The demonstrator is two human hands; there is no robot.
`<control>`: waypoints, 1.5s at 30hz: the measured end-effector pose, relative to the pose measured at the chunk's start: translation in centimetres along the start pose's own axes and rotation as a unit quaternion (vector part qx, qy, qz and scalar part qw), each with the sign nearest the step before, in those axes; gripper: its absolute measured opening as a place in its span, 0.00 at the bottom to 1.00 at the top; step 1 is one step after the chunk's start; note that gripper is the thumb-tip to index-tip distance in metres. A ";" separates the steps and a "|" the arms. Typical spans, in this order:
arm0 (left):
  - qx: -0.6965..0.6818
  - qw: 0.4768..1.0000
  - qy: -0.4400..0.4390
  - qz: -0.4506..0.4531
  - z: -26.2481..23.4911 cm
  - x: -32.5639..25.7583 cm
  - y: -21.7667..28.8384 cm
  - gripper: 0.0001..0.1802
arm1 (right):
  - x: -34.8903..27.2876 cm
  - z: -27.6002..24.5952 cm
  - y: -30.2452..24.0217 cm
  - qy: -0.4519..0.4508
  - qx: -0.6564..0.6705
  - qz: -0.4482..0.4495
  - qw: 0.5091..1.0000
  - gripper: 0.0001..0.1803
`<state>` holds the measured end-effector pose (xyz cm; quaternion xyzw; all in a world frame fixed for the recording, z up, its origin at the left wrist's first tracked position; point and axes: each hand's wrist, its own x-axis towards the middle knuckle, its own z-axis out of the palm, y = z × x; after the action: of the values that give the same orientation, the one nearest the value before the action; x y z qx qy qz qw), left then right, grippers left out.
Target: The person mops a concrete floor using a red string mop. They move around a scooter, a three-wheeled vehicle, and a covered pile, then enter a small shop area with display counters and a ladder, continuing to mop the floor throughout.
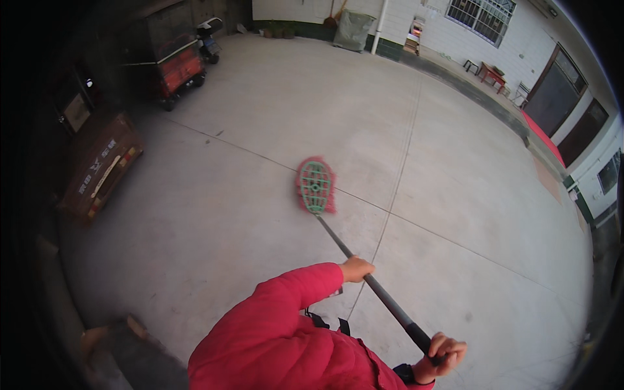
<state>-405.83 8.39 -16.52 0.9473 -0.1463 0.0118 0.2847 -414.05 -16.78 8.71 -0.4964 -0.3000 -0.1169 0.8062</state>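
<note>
The broom [316, 186] had a green plastic lattice head fringed with red bristles, and a slim dark metal pole. Its head rested on the pale, smooth concrete yard floor [455, 162], crossed by thin joint lines. The pole ran from lower right up to the left, head pointing away. The left hand [357, 268], in a puffy red sleeve [286, 312], clasped the pole midway; the right hand [442, 354] clenched its black end.

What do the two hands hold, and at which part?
Both hold a broom by its dark handle: left hand at mid-handle, right hand near the top end.
</note>
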 end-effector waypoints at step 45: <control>-0.098 0.985 -0.011 0.143 -14.6 15.7 -23.5 0.09 | 15.2 22.7 19.6 -0.023 -0.115 -0.044 0.992 0.14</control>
<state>-383.24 30.72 -15.21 0.8839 -0.2843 0.0274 0.3703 -400.77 14.04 10.93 -0.5750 -0.3245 -0.1746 0.7305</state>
